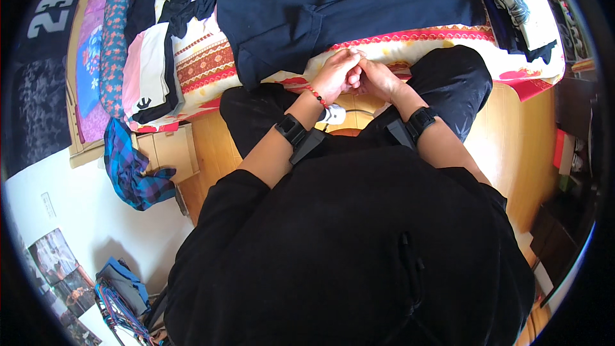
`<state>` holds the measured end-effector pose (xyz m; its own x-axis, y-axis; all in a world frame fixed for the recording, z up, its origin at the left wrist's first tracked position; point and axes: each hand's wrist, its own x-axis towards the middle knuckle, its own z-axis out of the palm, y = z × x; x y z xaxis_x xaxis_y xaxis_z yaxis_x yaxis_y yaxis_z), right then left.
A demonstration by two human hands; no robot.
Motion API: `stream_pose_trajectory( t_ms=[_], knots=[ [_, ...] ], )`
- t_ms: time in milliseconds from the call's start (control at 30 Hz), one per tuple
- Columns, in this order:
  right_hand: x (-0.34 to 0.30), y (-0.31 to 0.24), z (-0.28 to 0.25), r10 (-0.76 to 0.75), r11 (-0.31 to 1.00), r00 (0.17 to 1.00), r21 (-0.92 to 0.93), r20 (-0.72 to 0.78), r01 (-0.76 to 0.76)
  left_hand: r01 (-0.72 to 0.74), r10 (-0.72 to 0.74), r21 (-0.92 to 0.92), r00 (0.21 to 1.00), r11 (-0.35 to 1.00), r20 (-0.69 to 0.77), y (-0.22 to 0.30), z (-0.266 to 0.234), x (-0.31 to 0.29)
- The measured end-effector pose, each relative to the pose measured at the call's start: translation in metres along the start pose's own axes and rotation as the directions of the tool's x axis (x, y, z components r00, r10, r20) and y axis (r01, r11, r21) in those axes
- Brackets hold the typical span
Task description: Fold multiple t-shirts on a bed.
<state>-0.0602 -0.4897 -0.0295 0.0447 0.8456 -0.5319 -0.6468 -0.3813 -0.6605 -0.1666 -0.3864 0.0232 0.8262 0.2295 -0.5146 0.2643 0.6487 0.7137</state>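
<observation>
My left hand (334, 77) and my right hand (379, 80) meet at the near edge of the bed, over my lap. Their fingers are curled in and pressed against each other, and no object shows between them. A red beaded bracelet (316, 96) circles my left wrist; each forearm wears a black strap. Just beyond the hands, a large dark navy garment (346, 3) lies spread on the bed, its near left part hanging toward the bed's edge. My hands are close to this cloth; whether they touch it I cannot tell.
A patterned red and cream bedsheet (208, 64) covers the bed. Folded clothes (147, 70) lie at the left, more clothes (512, 6) at the right. A plaid cloth (131, 166) hangs at the bed's left corner. Hangers (118, 307) are at lower left; a red box (564, 152) stands right.
</observation>
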Motion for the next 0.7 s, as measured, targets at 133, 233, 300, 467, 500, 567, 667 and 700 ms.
stream_pose_trajectory(
  t_ms=[133,233,300,467,500,567,667,700],
  knots=[
    [-0.006,-0.006,0.008,0.003,0.997,0.999,0.077,0.050,-0.007,-0.078,0.091,0.182,0.994,0.980,-0.063,0.005,0.008,-0.002],
    [-0.005,-0.006,0.006,-0.047,0.997,0.997,0.065,0.065,0.043,-0.123,0.157,0.241,0.979,0.963,-0.130,0.005,0.016,-0.001],
    [-0.005,-0.006,0.006,-0.053,0.998,0.997,0.047,0.055,0.051,-0.127,0.171,0.270,0.975,0.954,-0.143,0.004,0.016,0.000],
    [0.000,0.001,-0.002,-0.094,0.995,0.992,0.043,0.089,0.090,-0.130,0.181,0.294,0.971,0.947,-0.153,0.003,0.016,0.003],
    [0.000,0.003,-0.003,-0.092,0.995,0.992,0.049,0.088,0.088,-0.129,0.176,0.279,0.973,0.952,-0.151,0.002,0.016,0.003],
    [0.001,0.003,-0.003,-0.090,0.995,0.992,0.052,0.089,0.086,-0.131,0.174,0.263,0.973,0.956,-0.150,0.001,0.015,0.004],
    [0.001,0.002,-0.002,-0.077,0.996,0.993,0.047,0.090,0.073,-0.141,0.178,0.228,0.972,0.964,-0.151,0.000,0.015,0.004],
    [0.000,0.002,-0.002,-0.080,0.996,0.993,0.039,0.092,0.076,-0.125,0.156,0.194,0.975,0.973,-0.155,-0.001,0.015,0.004]
  ],
)
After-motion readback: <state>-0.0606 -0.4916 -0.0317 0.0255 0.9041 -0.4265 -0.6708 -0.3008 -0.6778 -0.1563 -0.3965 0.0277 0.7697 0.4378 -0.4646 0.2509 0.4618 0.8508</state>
